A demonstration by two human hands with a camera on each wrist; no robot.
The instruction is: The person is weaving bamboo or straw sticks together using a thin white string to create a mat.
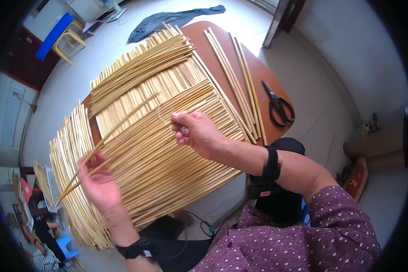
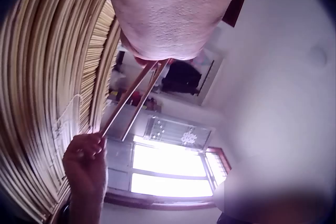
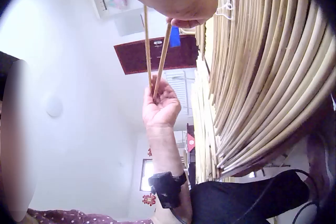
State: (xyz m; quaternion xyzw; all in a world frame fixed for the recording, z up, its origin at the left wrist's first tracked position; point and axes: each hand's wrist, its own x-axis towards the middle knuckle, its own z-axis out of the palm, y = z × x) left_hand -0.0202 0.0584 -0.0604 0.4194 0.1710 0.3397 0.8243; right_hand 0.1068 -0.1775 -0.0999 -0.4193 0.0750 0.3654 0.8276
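A mat of tan reed sticks (image 1: 167,181) lies across the table, its rods side by side. Over its left part my left hand (image 1: 100,183) holds two long thin reeds (image 3: 161,58) between thumb and fingers, and they spread apart toward the right. My right hand (image 1: 199,131) pinches the far end of the lower reed above the mat's middle; the other reed's end stays free. White thread (image 3: 227,4) loops beside the right hand and over the mat. In the left wrist view, the left fingers are hidden behind the forearm.
Loose reed bundles (image 1: 140,68) lie across the mat's far part. Several thicker sticks (image 1: 233,81) and black-handled scissors (image 1: 279,106) rest on the brown table (image 1: 276,86) at right. More reeds (image 1: 72,140) hang over the left side. Dark cloth (image 1: 167,20) lies on the floor beyond.
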